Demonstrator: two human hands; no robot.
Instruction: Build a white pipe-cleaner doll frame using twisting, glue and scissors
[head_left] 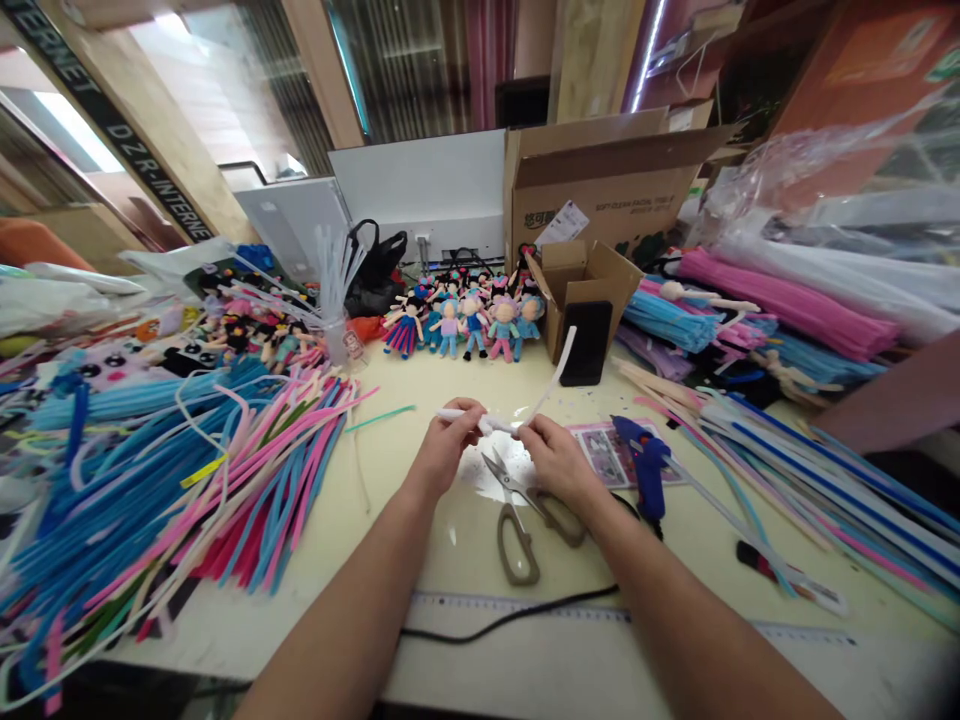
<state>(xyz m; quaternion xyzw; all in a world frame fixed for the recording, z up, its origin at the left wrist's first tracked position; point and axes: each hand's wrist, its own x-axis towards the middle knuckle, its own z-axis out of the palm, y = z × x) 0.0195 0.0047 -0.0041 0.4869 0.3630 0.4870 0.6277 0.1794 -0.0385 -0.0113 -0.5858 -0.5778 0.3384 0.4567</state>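
Note:
A white pipe cleaner [556, 378] is stretched between my two hands above the table, with a twisted or folded part in the middle. My left hand [453, 440] pinches its left end. Closed around its right part is my right hand [553, 456], and a long free tail sticks up past those fingers. Scissors [510, 500] with grey-brown handles lie spread on the table just below my hands. To the right of my right hand rests a blue glue gun [643, 465], partly over a printed card [600, 452].
Bundles of coloured pipe cleaners lie left [172, 470] and right [810, 490]. Small dolls [472, 325] stand at the back beside a black phone [586, 345] and cardboard boxes [600, 180]. A ruler [450, 604] and black cable [510, 622] cross the front; a cutter knife [791, 578] lies right.

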